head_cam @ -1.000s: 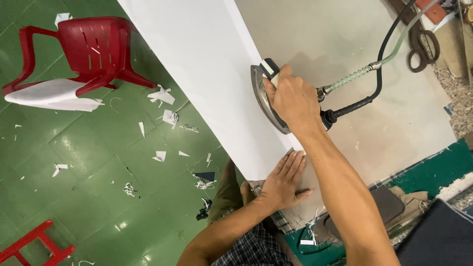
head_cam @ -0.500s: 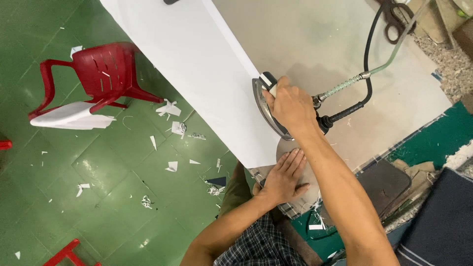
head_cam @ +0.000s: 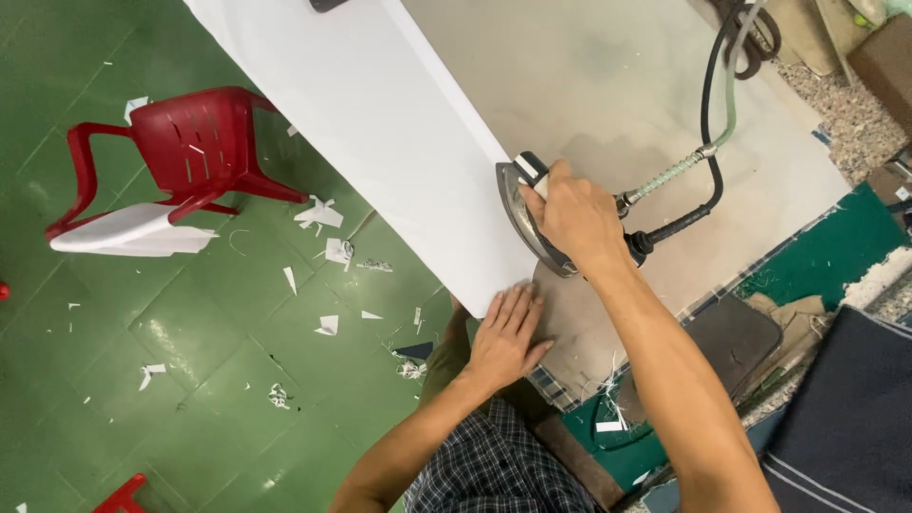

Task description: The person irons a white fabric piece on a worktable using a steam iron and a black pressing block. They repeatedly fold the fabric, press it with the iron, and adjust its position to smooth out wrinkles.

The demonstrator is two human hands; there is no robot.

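Observation:
My right hand (head_cam: 575,217) grips the handle of a steam iron (head_cam: 525,211) that rests on the edge of a long white fabric strip (head_cam: 380,123) lying across a beige padded table (head_cam: 608,104). A black cord and a braided hose (head_cam: 679,171) run from the iron's back end toward the top right. My left hand (head_cam: 505,332) lies flat, fingers together, at the near end of the white strip, pressing its corner against the table edge.
A red plastic chair (head_cam: 195,152) with white cloth pieces (head_cam: 128,231) on its seat stands on the green tiled floor (head_cam: 171,351), among scattered white scraps. Dark blue fabric (head_cam: 850,408) and a grey pad (head_cam: 736,337) lie at the right; scissors (head_cam: 750,28) sit top right.
The iron and my right hand have stayed near the strip's end while the view shifted slightly. My left hand has kept pressing the strip's corner.

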